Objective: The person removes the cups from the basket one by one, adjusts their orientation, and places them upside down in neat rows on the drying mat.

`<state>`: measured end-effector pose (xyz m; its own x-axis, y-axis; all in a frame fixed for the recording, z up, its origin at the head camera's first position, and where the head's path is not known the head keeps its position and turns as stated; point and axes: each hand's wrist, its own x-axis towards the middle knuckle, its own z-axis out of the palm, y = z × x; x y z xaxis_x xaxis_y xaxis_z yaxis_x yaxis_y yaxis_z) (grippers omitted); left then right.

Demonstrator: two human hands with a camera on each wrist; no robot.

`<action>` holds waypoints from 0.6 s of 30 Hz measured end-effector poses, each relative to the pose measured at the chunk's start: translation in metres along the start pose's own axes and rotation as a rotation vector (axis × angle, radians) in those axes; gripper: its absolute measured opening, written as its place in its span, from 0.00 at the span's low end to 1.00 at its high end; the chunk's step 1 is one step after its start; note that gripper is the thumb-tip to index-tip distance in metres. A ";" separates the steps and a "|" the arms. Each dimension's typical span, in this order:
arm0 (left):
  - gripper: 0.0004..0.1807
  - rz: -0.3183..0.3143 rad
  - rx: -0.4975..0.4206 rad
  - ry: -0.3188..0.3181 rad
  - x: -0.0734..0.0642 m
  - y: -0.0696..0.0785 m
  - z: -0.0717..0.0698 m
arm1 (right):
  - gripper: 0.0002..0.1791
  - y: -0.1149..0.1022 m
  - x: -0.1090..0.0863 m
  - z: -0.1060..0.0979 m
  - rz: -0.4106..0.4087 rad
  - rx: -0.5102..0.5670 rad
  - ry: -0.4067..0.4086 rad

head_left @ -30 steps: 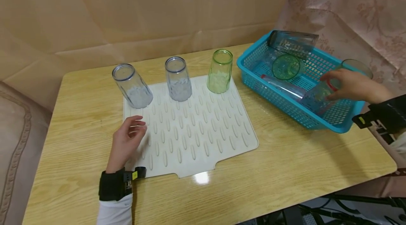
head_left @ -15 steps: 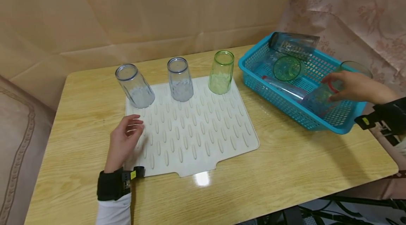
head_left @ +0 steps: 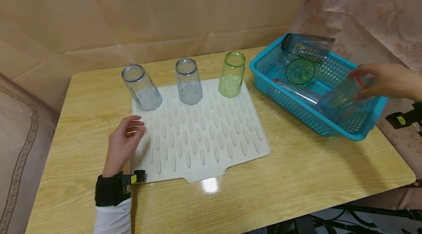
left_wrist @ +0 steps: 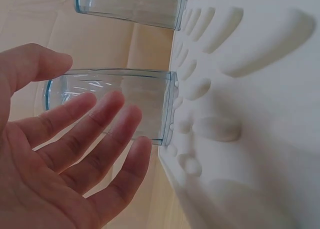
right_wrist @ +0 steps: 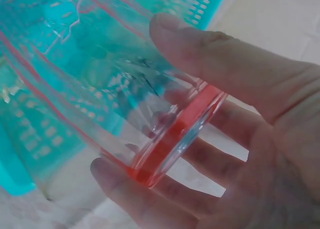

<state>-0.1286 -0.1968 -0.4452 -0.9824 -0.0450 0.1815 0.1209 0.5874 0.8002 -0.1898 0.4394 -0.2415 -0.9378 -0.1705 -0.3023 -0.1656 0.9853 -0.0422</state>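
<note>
My right hand (head_left: 393, 80) grips a clear drinking glass with a red base (right_wrist: 177, 131) near that base, thumb on one side and fingers on the other. The glass slants over the right end of a blue plastic basket (head_left: 369, 126), its base toward my palm. My left hand (head_left: 123, 142) hovers at the left edge of a white ribbed mat (head_left: 204, 142), fingers loosely bent and holding nothing. Beyond it, two bluish glasses (head_left: 145, 91) and a green glass (head_left: 231, 76) stand upside down along the mat's back edge. In the left wrist view, my fingers overlap a bluish glass (left_wrist: 145, 99).
Inside the basket lie a dark-tinted glass (head_left: 308, 47), a green glass (head_left: 300, 70) and a clear one with a red end (head_left: 295, 91). A wooden table (head_left: 290, 175) carries mat and basket. Beige cloth (head_left: 184, 10) hangs behind.
My right hand has shifted right with the red-based glass, pulling it slightly out toward the basket's right end. My left hand has drifted a little left. The mat's glasses stay in place.
</note>
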 end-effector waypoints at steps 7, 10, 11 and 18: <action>0.20 -0.047 -0.026 -0.010 -0.005 0.025 -0.011 | 0.37 -0.001 0.001 -0.020 -0.032 -0.085 0.037; 0.20 -0.062 -0.045 -0.024 -0.006 0.028 -0.014 | 0.39 -0.002 0.002 -0.028 -0.030 -0.108 0.034; 0.21 -0.061 -0.036 -0.024 -0.007 0.024 -0.014 | 0.39 -0.002 0.002 -0.030 -0.026 -0.118 0.035; 0.23 -0.024 -0.003 0.000 -0.001 -0.021 -0.011 | 0.39 -0.016 0.006 -0.042 -0.069 -0.169 0.106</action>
<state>-0.1287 -0.2183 -0.4558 -0.9850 -0.0588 0.1624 0.0981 0.5834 0.8063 -0.2056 0.4219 -0.2023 -0.9477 -0.2468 -0.2023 -0.2714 0.9569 0.1038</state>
